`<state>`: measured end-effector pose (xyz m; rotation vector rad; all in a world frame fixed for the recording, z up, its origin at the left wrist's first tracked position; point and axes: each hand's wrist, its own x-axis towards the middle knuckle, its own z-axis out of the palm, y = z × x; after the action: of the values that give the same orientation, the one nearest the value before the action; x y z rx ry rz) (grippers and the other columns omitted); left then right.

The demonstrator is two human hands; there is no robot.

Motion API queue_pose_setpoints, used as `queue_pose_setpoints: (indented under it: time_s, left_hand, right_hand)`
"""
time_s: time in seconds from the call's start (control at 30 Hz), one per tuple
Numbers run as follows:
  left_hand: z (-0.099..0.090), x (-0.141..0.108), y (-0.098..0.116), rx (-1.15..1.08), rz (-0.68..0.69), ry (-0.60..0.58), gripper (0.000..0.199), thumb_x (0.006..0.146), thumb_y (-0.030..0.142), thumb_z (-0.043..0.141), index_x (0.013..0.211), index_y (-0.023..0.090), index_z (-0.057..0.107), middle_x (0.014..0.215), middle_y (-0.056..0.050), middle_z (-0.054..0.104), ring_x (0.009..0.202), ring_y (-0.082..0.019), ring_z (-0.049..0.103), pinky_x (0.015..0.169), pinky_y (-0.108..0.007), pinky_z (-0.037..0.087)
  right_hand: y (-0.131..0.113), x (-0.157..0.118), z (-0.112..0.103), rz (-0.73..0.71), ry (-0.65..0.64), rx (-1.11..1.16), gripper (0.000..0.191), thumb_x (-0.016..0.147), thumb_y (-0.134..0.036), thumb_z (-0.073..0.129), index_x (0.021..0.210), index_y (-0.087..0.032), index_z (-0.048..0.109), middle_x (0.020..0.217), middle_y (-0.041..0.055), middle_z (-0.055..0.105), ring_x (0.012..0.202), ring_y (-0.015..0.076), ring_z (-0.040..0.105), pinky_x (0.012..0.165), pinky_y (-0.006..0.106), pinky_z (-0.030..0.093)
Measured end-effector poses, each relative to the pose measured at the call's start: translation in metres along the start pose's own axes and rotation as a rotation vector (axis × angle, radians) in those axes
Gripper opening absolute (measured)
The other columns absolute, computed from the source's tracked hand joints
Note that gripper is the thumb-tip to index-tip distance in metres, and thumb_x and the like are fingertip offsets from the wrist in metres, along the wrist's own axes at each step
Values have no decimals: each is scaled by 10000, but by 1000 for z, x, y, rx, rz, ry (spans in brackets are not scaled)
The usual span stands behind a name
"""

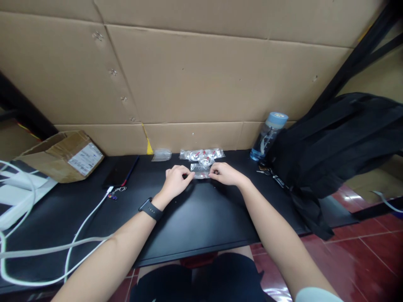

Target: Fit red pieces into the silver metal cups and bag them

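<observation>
A small clear plastic bag (200,168) lies flat between my hands on the black table (201,218). My left hand (178,181) pinches its left edge between thumb and finger. At the bag's right edge, my right hand (224,173) has its thumb and fingertips closed on the plastic. Just behind it rests a group of clear packets (201,154) with white and red items inside, too small to name. To their left sits a stack of flat clear plastic bags (161,155).
On the left are an open cardboard box (63,156), a dark phone (119,173) and white cables (88,216). A blue-capped water bottle (268,136) and a black backpack (340,142) stand on the right. A cardboard wall (201,79) closes off the back.
</observation>
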<state>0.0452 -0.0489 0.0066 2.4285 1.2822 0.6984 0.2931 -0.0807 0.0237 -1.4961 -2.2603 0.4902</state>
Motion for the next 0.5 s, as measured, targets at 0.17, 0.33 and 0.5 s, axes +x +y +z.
queue_pose_setpoints:
  time_s: [0.17, 0.33, 0.5]
  left_hand:
    - [9, 0, 2, 138, 3, 46, 351, 932, 386, 595, 644, 201, 673, 894, -57, 754, 988, -270, 598, 896, -458, 337]
    - [12, -2, 7, 211, 31, 86, 258, 909, 327, 615, 680, 212, 653, 872, -55, 731, 994, -272, 583, 863, -442, 315]
    - [12, -2, 4, 153, 117, 77, 189, 970, 248, 525, 1093, 274, 666, 1124, -37, 740, 1138, -255, 592, 881, -421, 302]
  right_hand:
    - [-12, 0, 7, 260, 53, -144, 217, 877, -373, 727, 737, -212, 688, 838, 39, 700, 778, 179, 628, 667, 258, 396]
    - [-26, -1, 12, -17, 121, -104, 163, 848, -287, 762, 1001, -246, 722, 1104, 42, 697, 1047, 215, 615, 853, 296, 448]
    - [-30, 1, 20, 26, 56, -185, 278, 854, -252, 744, 1129, -261, 712, 1190, 56, 718, 1117, 276, 605, 912, 383, 416]
